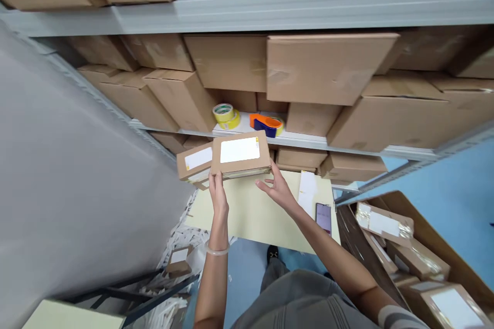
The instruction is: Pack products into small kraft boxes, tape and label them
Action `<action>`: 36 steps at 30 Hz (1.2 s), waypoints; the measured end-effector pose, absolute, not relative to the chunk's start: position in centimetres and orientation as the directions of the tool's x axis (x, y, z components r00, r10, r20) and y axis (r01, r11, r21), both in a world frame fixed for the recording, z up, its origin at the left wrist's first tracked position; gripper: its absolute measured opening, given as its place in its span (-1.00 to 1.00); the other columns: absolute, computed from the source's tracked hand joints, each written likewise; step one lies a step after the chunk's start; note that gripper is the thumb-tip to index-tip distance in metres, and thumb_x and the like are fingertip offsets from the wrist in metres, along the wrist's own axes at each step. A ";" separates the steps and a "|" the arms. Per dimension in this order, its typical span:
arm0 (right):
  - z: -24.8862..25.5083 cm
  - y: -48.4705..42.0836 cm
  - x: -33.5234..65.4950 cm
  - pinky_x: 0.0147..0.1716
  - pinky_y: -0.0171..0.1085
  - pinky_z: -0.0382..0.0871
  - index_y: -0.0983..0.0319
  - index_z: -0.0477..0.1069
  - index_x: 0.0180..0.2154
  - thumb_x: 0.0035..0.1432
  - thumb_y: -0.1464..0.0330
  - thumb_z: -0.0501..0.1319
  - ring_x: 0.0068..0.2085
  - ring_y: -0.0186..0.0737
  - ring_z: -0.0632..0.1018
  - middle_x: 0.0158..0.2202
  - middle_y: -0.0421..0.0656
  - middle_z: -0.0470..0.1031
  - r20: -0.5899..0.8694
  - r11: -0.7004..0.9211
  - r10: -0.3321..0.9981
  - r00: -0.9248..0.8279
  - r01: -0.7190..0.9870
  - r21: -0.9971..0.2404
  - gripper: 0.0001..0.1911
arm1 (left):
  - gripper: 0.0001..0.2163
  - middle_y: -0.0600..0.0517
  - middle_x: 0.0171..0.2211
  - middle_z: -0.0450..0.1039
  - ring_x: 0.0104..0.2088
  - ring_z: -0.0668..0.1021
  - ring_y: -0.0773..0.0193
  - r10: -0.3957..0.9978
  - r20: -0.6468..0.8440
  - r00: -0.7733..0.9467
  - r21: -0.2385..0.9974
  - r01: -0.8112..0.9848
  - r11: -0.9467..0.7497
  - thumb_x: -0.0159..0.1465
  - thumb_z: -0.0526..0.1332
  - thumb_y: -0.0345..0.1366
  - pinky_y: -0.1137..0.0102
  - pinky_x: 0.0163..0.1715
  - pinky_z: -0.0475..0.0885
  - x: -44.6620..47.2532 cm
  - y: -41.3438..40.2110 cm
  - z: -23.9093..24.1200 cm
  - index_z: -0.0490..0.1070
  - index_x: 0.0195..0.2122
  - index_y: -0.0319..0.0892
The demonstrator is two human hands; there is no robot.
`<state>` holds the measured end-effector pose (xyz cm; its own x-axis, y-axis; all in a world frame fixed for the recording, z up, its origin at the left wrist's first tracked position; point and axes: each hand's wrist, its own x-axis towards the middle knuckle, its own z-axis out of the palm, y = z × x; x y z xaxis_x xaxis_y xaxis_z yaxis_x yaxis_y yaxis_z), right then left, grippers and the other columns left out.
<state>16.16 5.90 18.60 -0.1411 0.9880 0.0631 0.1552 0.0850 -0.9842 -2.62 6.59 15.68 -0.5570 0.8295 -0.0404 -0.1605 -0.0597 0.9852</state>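
Note:
A small brown cardboard box (241, 165) with a white label on top is held up above the pale table (247, 211). My left hand (219, 195) grips its near left corner, thumb against the front edge. On the right end of the same box lie the fingers of my right hand (280, 190), with the thumb held apart from the front face. Just left of it is a second labelled box (193, 160), partly covered by the first. Whether the two boxes touch I cannot tell.
Rolls of yellow tape (227, 117) and an orange and blue tape dispenser (266, 124) sit on the shelf (309, 140) among cardboard boxes. White label sheets (307, 190) and a phone (323, 217) lie on the table. Right, a large carton (428, 231) holds several parcels. Paper scraps (193, 239) litter the left floor.

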 end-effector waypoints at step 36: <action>10.4 -28.8 70.4 0.05 0.06 0.34 0.13 0.31 0.15 0.03 0.09 0.24 0.05 0.10 0.48 0.10 -0.04 0.46 -0.058 -0.553 0.388 0.920 0.182 -0.813 -0.35 | -0.34 -0.08 0.34 0.11 0.34 0.19 0.10 0.783 -0.299 0.546 0.949 0.083 0.304 0.27 0.17 0.08 0.18 0.31 0.11 56.6 -17.3 4.8 0.07 0.32 -0.03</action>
